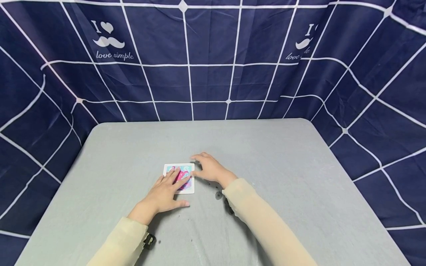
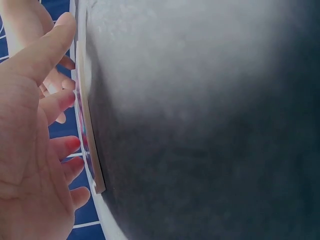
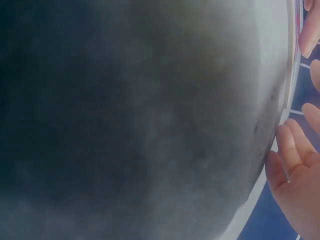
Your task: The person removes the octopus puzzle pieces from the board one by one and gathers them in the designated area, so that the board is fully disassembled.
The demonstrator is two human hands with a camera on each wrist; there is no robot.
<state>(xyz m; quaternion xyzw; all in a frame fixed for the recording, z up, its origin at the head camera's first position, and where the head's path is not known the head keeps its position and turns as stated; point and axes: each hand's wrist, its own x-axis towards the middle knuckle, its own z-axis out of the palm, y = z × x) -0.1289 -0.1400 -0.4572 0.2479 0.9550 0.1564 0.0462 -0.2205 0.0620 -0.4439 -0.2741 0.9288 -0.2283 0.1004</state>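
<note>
A thin square board [image 1: 189, 188] with a white border and a pink, purple and light-blue picture lies flat on the table. Spread over its picture are the straight fingers of my left hand [image 1: 163, 194], thumb out to the side near the lower edge. My right hand [image 1: 209, 168] is at the board's right edge, fingers loosely bent and grasping nothing visible. Seen edge-on in the left wrist view, the board [image 2: 91, 135] has a light brown side, with fingertips against its face. Much of the picture is hidden under the left hand.
A grey cloth-like surface covers the table [image 1: 259, 147], with a few dark spots near the right forearm. Dark blue curtains [image 1: 213, 81] with white grid lines enclose the back and both sides. Something black [image 1: 149, 241] sits at the left wrist.
</note>
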